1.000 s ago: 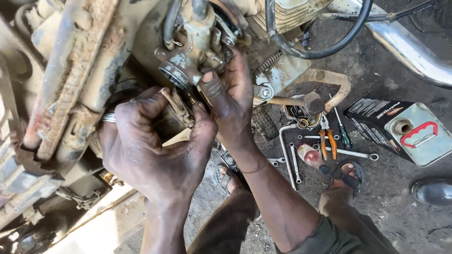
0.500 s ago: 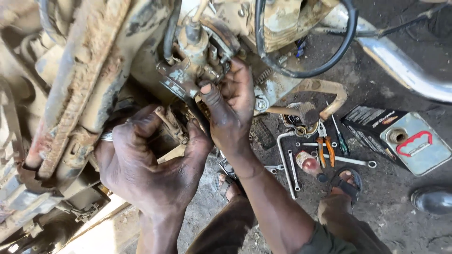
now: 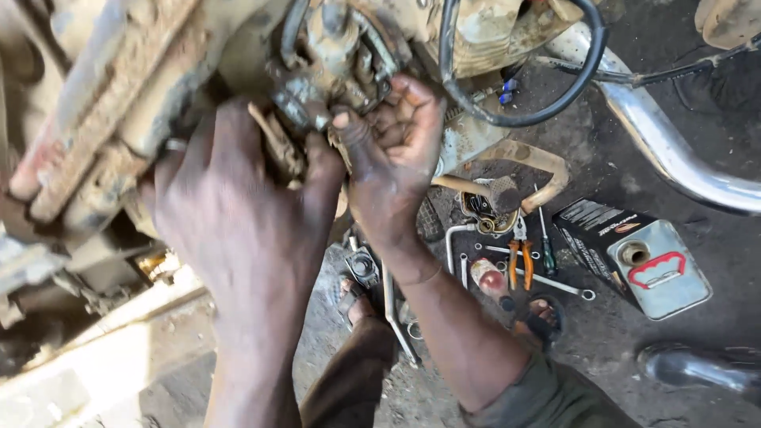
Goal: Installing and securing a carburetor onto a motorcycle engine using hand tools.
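A grimy, mud-caked carburetor [image 3: 329, 59] sits mounted on the dusty motorcycle engine, its metal body tilted, black hoses running from its top, half hidden by fingers.

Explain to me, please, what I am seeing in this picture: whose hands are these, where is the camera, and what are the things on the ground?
The camera sits on a person's head and looks down at that person's own two bare hands. The left hand and the right hand both grip a small dirty metal part on a motorcycle engine; what exactly the fingers pinch is hidden. A black hose loops beside it, and a chrome exhaust pipe runs at the right. On the dirt ground lie orange-handled pliers, a wrench and a flat metal can with a red handle.
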